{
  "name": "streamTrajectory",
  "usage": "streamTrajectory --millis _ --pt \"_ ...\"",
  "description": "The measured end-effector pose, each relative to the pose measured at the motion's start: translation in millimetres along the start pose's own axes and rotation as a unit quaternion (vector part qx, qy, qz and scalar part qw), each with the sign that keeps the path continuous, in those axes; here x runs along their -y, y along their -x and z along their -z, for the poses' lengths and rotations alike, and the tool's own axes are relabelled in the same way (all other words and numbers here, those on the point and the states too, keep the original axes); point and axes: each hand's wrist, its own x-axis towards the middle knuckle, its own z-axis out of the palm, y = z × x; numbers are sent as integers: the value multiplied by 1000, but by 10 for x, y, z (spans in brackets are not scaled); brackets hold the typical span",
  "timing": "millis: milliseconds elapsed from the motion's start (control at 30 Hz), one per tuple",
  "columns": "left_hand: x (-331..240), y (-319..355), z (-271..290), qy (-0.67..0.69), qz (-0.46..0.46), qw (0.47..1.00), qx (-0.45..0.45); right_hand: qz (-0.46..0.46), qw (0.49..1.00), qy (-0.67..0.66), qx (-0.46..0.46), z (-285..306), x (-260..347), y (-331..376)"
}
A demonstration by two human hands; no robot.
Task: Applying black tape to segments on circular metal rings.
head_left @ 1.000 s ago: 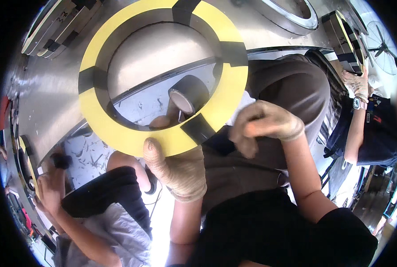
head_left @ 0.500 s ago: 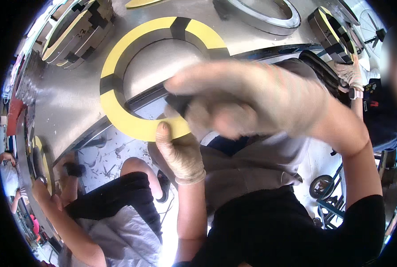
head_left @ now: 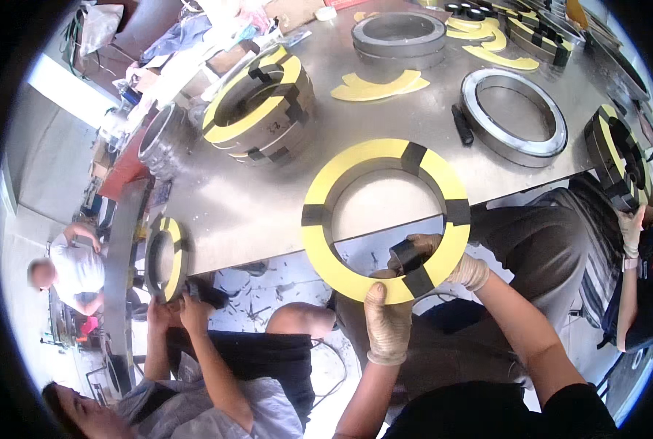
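A steel table (head_left: 253, 212) carries stacked yellow-faced rings (head_left: 261, 102), a bare metal ring (head_left: 515, 113) and loose yellow segments (head_left: 376, 86). Over its near edge hangs a yellow ring (head_left: 385, 218) with black tape bands. The gloved left hand (head_left: 387, 325) pinches its lower rim while the right hand (head_left: 451, 263) curls round a black tape roll (head_left: 407, 256) pressed there.

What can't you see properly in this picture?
- Right hand: its fingers sit behind the yellow ring, head view.
- Tape roll: partly covered by the ring, so how it's gripped can't be told.
- Left hand: only its back shows; the fingertips pinching the ring's lower edge are hidden.
- Table: its far edge is cut off by the picture's dark rim.
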Motion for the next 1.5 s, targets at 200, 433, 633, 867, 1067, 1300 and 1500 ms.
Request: streamTrajectory --millis 200,433,633,867,1067,1300,1500 --pt "123 -16 -72 0 -42 999 -5 -92 935 -339 -56 62 612 241" --pt "302 71 -193 48 -35 998 15 -235 955 -179 -35 435 2201 317" --pt "271 50 -274 13 -28 1000 1 -443 828 -343 37 97 1961 -667" --pt "327 9 -234 33 -50 996 58 24 996 -84 23 -12 2305 12" --pt "395 81 -186 -64 -67 995 28 -385 901 -168 -108 -442 1753 832" --pt "174 24 107 -137 -77 985 67 -342 932 -88 -82 -480 970 342" --pt "307 140 221 -334 -10 942 26 -407 907 55 92 406 2055 360"
